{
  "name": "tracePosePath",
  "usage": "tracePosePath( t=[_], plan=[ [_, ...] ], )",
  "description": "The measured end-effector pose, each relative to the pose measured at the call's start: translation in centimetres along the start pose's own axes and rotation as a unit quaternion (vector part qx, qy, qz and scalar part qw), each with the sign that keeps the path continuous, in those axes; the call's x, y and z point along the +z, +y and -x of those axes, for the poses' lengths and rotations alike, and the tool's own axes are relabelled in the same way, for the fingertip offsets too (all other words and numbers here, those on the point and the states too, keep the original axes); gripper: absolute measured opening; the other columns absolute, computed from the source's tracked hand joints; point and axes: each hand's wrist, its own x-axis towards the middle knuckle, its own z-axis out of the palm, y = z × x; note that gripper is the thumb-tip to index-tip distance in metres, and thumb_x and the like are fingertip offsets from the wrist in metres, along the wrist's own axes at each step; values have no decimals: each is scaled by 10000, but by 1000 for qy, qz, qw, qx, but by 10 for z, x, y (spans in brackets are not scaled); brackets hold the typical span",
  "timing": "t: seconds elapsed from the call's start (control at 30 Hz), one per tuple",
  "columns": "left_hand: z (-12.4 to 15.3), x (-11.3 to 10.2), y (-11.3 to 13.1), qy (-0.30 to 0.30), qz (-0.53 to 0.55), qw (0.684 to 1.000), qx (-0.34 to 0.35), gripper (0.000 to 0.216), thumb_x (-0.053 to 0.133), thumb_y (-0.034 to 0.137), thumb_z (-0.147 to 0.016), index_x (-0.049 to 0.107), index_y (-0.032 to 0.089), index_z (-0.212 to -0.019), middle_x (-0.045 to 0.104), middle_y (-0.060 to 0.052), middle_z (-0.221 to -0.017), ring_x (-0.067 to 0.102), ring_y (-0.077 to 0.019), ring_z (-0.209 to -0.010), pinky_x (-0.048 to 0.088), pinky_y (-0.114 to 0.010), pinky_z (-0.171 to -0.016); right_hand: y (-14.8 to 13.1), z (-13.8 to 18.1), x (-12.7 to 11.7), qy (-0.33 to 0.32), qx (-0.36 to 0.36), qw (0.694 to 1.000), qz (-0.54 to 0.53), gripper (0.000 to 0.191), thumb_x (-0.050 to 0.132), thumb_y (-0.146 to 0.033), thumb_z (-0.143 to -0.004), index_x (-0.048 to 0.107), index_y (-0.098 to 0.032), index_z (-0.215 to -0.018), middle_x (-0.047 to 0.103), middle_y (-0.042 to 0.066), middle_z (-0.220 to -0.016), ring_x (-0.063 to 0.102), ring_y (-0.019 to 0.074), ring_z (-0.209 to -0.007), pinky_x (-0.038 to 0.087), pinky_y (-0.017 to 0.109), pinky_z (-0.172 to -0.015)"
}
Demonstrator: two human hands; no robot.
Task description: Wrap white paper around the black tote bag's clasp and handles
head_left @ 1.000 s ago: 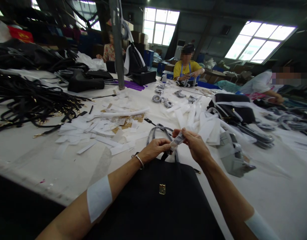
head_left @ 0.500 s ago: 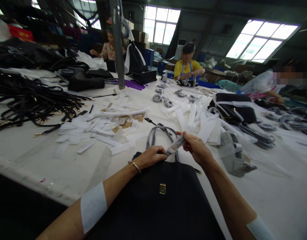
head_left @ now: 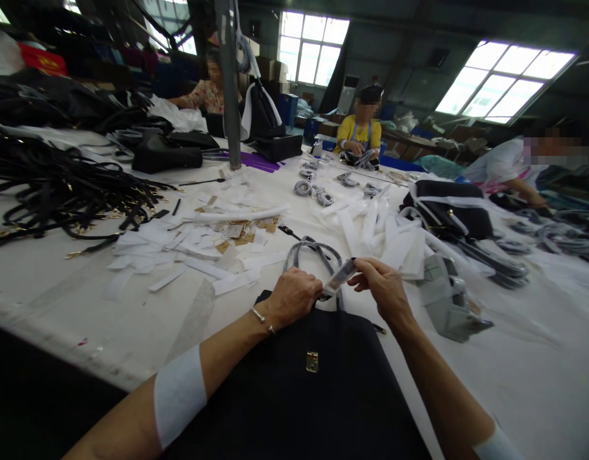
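Note:
A black handbag [head_left: 294,396] with a small gold clasp [head_left: 312,361] lies flat on the white table in front of me. Its grey wrapped handles [head_left: 308,249] loop away from me. My left hand [head_left: 294,297] is closed at the bag's top edge, pinching the base of a handle. My right hand [head_left: 383,287] pinches the other end of a translucent wrapping strip [head_left: 339,278] stretched between both hands.
Loose white paper strips [head_left: 189,246] and tags cover the table's middle. A pile of black straps [head_left: 59,191] lies at the left, a grey bag [head_left: 448,300] at the right, another black bag [head_left: 445,207] beyond it. Three other people work at the far side. A pole [head_left: 230,83] stands on the table.
Both hands have dropped slightly toward the bag's top edge. The strip between them is pulled out longer and flatter than a second ago.

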Motion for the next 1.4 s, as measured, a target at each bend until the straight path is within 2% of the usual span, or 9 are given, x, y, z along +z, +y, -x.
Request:
tracePosePath(
  t=[0.2, 0.5, 0.83, 0.93, 1.0, 1.07, 1.13, 1.23, 1.4],
  plan=[
    [-5, -5, 1, -11, -134, 987, 89, 116, 490, 167, -867, 598, 157, -826, 632, -76, -786, 590, -204, -764, 389, -345, -773, -1, -2, -6, 36, -63, 993, 93, 287, 637, -408, -759, 738, -141, -787, 621, 23, -504, 511, 137, -443, 396, 252, -431],
    [9, 12, -15, 32, -181, 978, 96, 148, 476, 227, -906, 585, 161, -829, 632, -62, -812, 576, -195, -785, 374, -329, -740, 9, 8, 0, 114, -76, 988, 72, 236, 621, -371, -767, 717, -166, -699, 562, -4, -435, 478, 134, -447, 358, 258, -447],
    [16, 6, -29, 46, -204, 976, 64, 121, 488, 203, -893, 594, 167, -849, 642, -50, -813, 580, -196, -768, 385, -333, -721, -4, -2, -12, -88, 119, 988, -46, 258, 778, -274, -594, 701, -129, -793, 712, 78, -662, 700, 222, -622, 606, 344, -623],
    [15, 5, -27, 47, -210, 974, 65, 112, 497, 202, -890, 592, 166, -843, 641, -46, -811, 582, -194, -767, 391, -332, -723, -8, -3, -17, -125, 131, 983, 15, 264, 752, -306, -617, 715, -120, -802, 720, 98, -670, 710, 246, -661, 596, 358, -642],
    [13, 5, -27, 51, -221, 972, 68, 109, 498, 194, -889, 588, 167, -835, 640, -42, -812, 583, -192, -771, 393, -334, -728, -14, -2, -21, -121, 77, 981, 133, 227, 697, -307, -659, 734, -138, -805, 720, 77, -662, 706, 239, -667, 566, 329, -625],
    [11, 6, -26, 50, -237, 967, 81, 104, 502, 196, -890, 583, 168, -831, 636, -38, -817, 583, -193, -778, 393, -339, -727, -20, 1, -24, -76, -36, 946, 312, 200, 630, -298, -715, 756, -186, -824, 725, 43, -672, 696, 222, -675, 510, 294, -598],
    [7, 9, -26, 44, -249, 962, 100, 92, 513, 206, -889, 579, 168, -839, 631, -36, -819, 583, -194, -781, 390, -343, -723, -24, 5, -24, -14, -160, 869, 467, 215, 576, -284, -764, 764, -234, -856, 744, 25, -748, 694, 221, -719, 457, 284, -590],
    [2, 16, -25, 37, -250, 961, 113, 77, 517, 202, -889, 578, 170, -856, 629, -33, -812, 585, -190, -774, 389, -343, -726, -25, 10, -24, 43, -272, 777, 566, 232, 544, -262, -800, 754, -246, -897, 754, 25, -883, 696, 227, -776, 409, 281, -586],
    [-4, 23, -29, 8, -235, 966, 107, 109, 496, 217, -908, 589, 169, -878, 645, -43, -840, 600, -199, -798, 406, -350, -742, -20, 11, -26, 75, -280, 754, 589, 229, 531, -260, -818, 743, -240, -901, 748, 30, -868, 686, 214, -728, 359, 277, -559]
  ],
)
